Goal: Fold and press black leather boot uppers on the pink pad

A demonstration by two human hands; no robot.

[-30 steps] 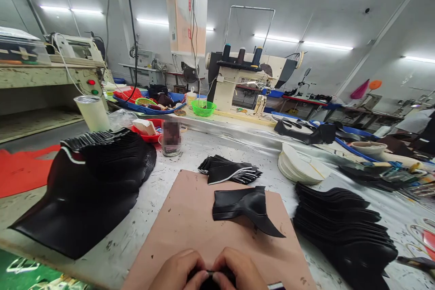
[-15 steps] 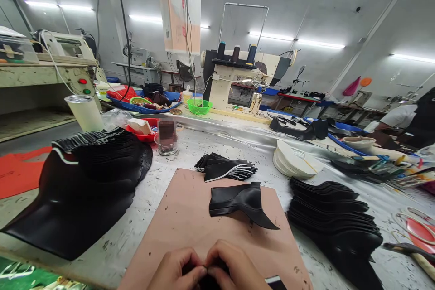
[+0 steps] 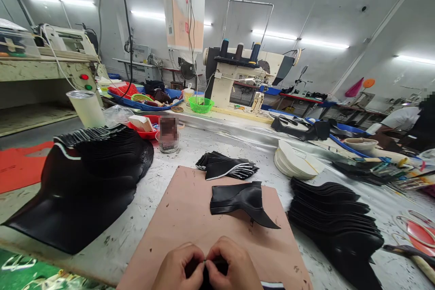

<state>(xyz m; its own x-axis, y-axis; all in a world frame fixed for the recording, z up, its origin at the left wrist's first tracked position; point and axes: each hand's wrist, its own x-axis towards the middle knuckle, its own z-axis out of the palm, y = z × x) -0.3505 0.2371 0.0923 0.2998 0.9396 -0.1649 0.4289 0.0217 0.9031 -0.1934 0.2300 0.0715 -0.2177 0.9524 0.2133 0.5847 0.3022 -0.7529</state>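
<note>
Side by side at the bottom of the view, my left hand (image 3: pixel 178 268) and my right hand (image 3: pixel 234 266) pinch with thumbs and forefingers nearly touching. Between them is the edge of a black leather piece (image 3: pixel 205 282), mostly hidden under the fingers and below the frame. Both hands are over a pinkish-brown board (image 3: pixel 163 231). Farther up the board lies a single curved black leather piece (image 3: pixel 238 197). A black piece with a white edge (image 3: pixel 273 285) shows just right of my right hand.
Stacked black leather pieces lie at left (image 3: pixel 91 190) and right (image 3: pixel 335 217). Behind the board are a small pile of white-edged pieces (image 3: pixel 227 165) and stacked white pieces (image 3: pixel 295 161). A sewing machine (image 3: pixel 224 81) stands at the back. A person's sleeve (image 3: pixel 401 118) shows far right.
Both hands stay pinched together and have shifted very slightly upward. The white-edged piece beside my right hand now shows less. The whole view has moved a little.
</note>
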